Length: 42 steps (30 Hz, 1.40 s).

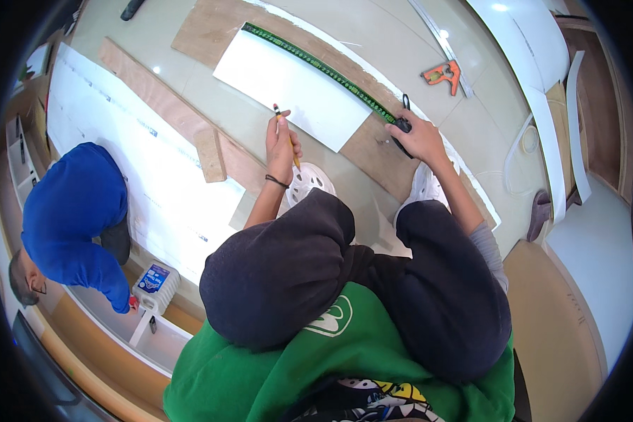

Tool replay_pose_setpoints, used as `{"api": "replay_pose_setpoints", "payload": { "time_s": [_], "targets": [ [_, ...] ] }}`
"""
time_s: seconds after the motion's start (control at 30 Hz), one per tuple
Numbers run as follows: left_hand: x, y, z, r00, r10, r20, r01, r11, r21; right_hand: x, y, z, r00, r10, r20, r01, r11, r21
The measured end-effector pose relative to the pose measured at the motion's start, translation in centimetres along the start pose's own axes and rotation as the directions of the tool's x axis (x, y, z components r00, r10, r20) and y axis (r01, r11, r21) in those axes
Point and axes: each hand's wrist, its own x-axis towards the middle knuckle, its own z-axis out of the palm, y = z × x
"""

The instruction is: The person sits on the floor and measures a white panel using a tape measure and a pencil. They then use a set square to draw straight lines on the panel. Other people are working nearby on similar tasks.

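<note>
My left hand [281, 149] is closed round a yellow pencil [295, 160], its dark end sticking up above my fingers. My right hand [423, 138] grips the black case of a tape measure [402, 126]. The tape's green blade [315, 65] is pulled out along the far long edge of a white rectangular panel [288, 98]. That panel lies on a longer brown board [380, 156] on the floor, between my feet and the tape. My left hand hovers near the panel's close edge.
An orange-headed combination square [443, 74] lies on the tiles at far right. Large white sheets [141, 155] and wood strips [155, 88] spread out at left. A person in blue [74, 211] bends beside a white jug [156, 287]. Curved white panels [531, 53] stand at right.
</note>
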Motion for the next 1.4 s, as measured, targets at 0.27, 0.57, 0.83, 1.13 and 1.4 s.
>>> {"api": "replay_pose_setpoints", "payload": {
  "time_s": [0.27, 0.57, 0.83, 1.13, 1.4],
  "targets": [
    [3.0, -2.2, 3.2, 0.984, 0.165, 0.060, -0.172, 0.975, 0.144, -0.3, 0.1, -0.1, 1.000, -0.007, 0.000, 0.007, 1.000, -0.019],
    [5.2, -6.0, 2.5, 0.938, 0.346, 0.038, -0.322, 0.822, 0.470, 0.0, -0.6, 0.6, 1.000, -0.027, 0.012, 0.027, 1.000, -0.005],
    [4.3, -5.2, 3.1, 0.973, 0.229, 0.015, -0.206, 0.842, 0.498, 0.2, -1.9, 0.8, 1.000, -0.011, -0.004, 0.011, 1.000, 0.024],
    [3.3, -3.9, 3.5, 0.958, 0.286, -0.024, -0.253, 0.879, 0.405, -0.1, -0.8, 0.7, 1.000, -0.008, -0.012, 0.008, 1.000, 0.018],
    [4.1, -3.8, 4.8, 0.890, 0.450, 0.068, -0.455, 0.871, 0.186, -0.4, -1.2, 0.3, 1.000, -0.009, -0.018, 0.010, 1.000, 0.028]
  ]
}}
